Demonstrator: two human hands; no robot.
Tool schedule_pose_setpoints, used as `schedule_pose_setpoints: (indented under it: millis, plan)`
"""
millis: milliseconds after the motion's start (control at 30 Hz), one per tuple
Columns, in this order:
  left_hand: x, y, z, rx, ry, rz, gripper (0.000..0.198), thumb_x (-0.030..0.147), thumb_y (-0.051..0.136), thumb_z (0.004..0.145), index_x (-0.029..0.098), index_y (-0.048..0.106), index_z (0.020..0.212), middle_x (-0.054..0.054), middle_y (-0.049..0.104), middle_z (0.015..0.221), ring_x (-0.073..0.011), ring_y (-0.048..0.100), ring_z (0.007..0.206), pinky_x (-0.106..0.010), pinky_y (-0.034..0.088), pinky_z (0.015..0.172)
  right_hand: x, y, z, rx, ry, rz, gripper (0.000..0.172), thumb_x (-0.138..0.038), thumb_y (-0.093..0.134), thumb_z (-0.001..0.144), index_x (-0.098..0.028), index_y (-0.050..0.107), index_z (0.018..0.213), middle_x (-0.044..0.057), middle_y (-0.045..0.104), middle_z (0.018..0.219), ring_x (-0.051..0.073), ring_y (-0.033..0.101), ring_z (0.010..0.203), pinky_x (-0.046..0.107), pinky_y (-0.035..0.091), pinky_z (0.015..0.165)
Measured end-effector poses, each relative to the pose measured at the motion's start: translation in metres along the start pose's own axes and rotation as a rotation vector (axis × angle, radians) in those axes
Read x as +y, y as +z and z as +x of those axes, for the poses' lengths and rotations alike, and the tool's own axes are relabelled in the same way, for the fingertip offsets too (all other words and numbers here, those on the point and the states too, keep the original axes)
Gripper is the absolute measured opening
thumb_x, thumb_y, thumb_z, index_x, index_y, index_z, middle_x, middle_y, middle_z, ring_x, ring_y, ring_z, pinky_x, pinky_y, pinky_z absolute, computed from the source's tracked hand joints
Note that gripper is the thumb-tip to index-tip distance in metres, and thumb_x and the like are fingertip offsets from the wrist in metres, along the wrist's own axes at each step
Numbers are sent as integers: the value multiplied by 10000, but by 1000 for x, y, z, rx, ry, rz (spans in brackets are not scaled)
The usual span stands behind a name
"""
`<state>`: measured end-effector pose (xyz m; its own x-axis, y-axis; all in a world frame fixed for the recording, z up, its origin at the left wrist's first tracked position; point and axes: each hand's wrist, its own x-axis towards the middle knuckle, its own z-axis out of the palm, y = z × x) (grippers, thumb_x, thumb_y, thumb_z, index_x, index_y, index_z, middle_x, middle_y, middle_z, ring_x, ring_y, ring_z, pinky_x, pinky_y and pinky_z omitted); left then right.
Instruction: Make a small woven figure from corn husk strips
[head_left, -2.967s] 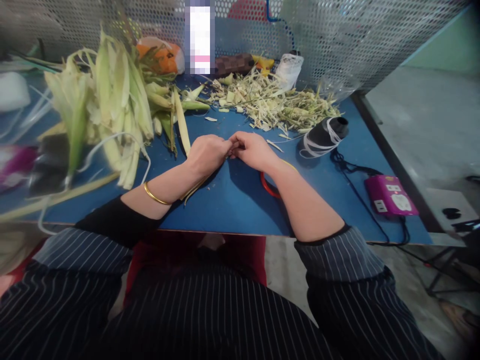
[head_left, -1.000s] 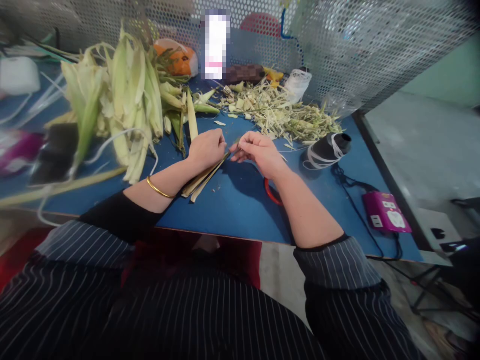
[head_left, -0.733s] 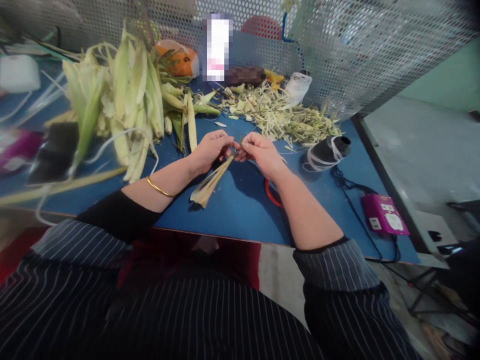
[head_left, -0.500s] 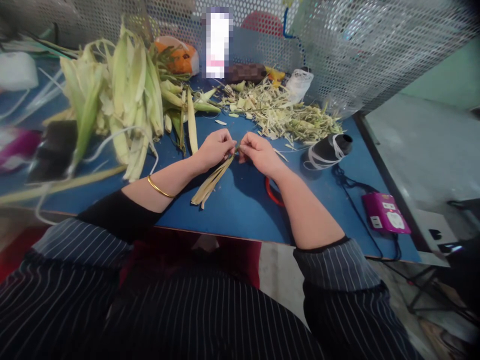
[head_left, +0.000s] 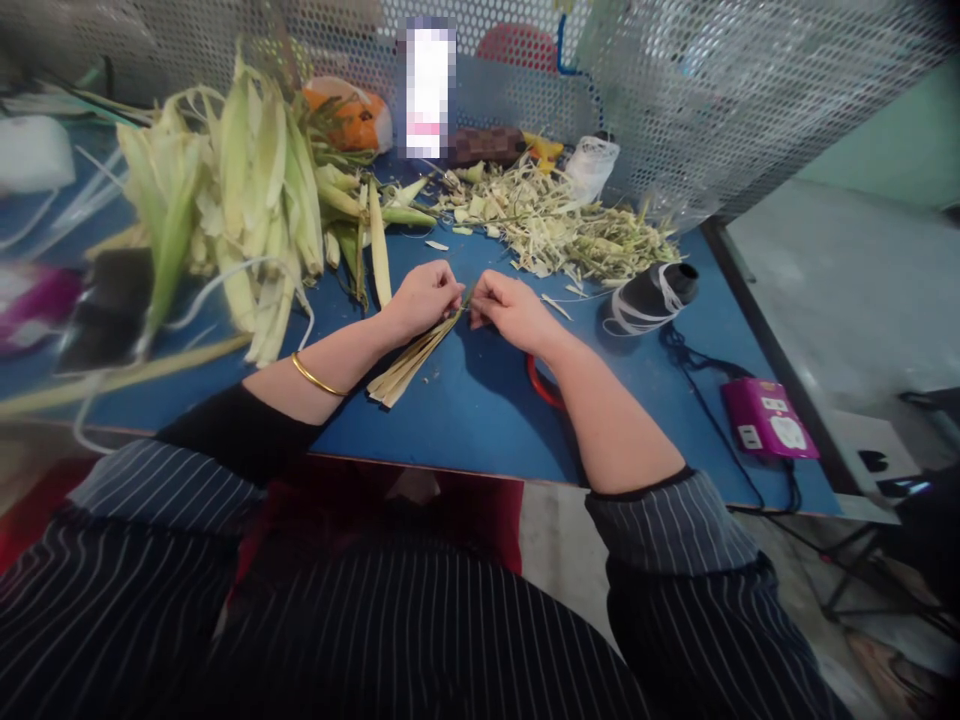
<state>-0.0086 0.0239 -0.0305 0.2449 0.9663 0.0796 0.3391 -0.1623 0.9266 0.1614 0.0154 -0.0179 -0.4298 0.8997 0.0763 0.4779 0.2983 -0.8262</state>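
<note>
Between finger and thumb my left hand (head_left: 429,298) pinches the narrow upper end of a bundle of dried corn husk strips (head_left: 414,360). The strips fan down toward the table's front edge. My right hand (head_left: 510,308) is closed beside that end, fingertips almost touching the left ones. A thin white thread (head_left: 589,298) runs from a black cone spool (head_left: 651,298) to behind my right hand; what its fingertips pinch is mostly hidden, and looks like this thread at the bundle's tip. A red ring-shaped handle (head_left: 543,382) lies partly under my right forearm.
Large corn husks (head_left: 255,190) are heaped at the left, and a pile of husk scraps (head_left: 540,220) lies at the back. A purple power socket (head_left: 769,418) with black cable sits at the right edge. Perforated metal mesh (head_left: 660,90) borders the blue table (head_left: 487,430).
The lower ends of the husk strips have swung left and spread wider. My hands stay together at the bundle's tip, with small finger movements. The whole view has shifted slightly.
</note>
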Motion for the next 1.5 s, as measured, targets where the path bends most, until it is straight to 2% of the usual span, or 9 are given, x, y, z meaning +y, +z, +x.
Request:
schedule_pose_setpoints:
  millis: [100, 267, 600, 733, 833, 933, 1067, 1267, 1500]
  plan:
    - [4, -4, -3, -65, -104, -207, 188, 262, 614, 802, 165, 527, 665, -26, 636, 636, -80, 514, 482, -235, 434, 486, 1, -4, 2, 33, 21, 115, 124, -148, 518, 816, -196, 493, 705, -13, 603, 666, 115, 578, 625, 251, 446, 618]
    - [5, -8, -3, -138, -203, -325, 172, 244, 700, 753, 115, 638, 657, -52, 651, 632, -83, 559, 515, -234, 495, 535, 1, -12, 3, 102, 0, 108, 93, -191, 575, 773, -170, 553, 685, -22, 565, 600, 99, 515, 572, 241, 407, 594]
    - [4, -7, -1, -68, -269, -395, 140, 227, 741, 696, 104, 697, 745, -50, 677, 675, -72, 566, 519, -219, 508, 540, -5, -11, -2, 73, 102, 311, 80, -206, 636, 709, -146, 621, 659, -16, 564, 559, 74, 482, 534, 209, 371, 531]
    - [7, -6, -3, -138, -227, -332, 115, 198, 726, 681, 105, 702, 743, -51, 680, 663, -87, 584, 526, -230, 503, 545, -5, -11, -3, 73, 91, 331, 90, -220, 651, 701, -140, 636, 660, -14, 574, 558, 70, 486, 534, 202, 367, 522]
    - [12, -2, -8, -222, -153, -235, 72, 136, 707, 653, 103, 696, 716, -43, 664, 615, -93, 581, 524, -229, 486, 542, -4, -8, -2, 95, 86, 364, 97, -224, 645, 702, -138, 639, 658, -12, 576, 559, 69, 484, 532, 200, 365, 511]
    - [14, 2, -11, -247, -78, -191, 49, 148, 690, 676, 106, 668, 687, -31, 636, 578, -83, 555, 506, -222, 466, 524, -2, -8, -1, 125, 102, 383, 101, -228, 630, 709, -133, 665, 714, -3, 595, 589, 75, 493, 537, 205, 374, 508]
    - [12, 4, -11, -236, -69, -216, 65, 182, 650, 740, 118, 643, 747, -43, 662, 652, -74, 556, 509, -213, 458, 511, 4, -13, 1, 144, 73, 236, 151, -184, 624, 681, -142, 697, 806, 3, 627, 641, 95, 523, 569, 220, 394, 526]
    - [11, 1, -9, -196, -17, -178, 108, 216, 656, 752, 115, 648, 788, -72, 700, 722, -81, 572, 551, -188, 402, 479, 13, -20, 3, 18, -47, -19, 146, -187, 651, 657, -164, 727, 780, 11, 672, 714, 134, 554, 663, 258, 419, 614]
    - [9, 0, -7, -176, -27, -178, 126, 232, 666, 747, 119, 651, 798, -73, 715, 729, -75, 555, 556, -186, 379, 480, 13, -18, 4, 116, -125, -269, 74, -199, 651, 696, -171, 719, 704, 19, 622, 696, 146, 535, 683, 295, 400, 674]
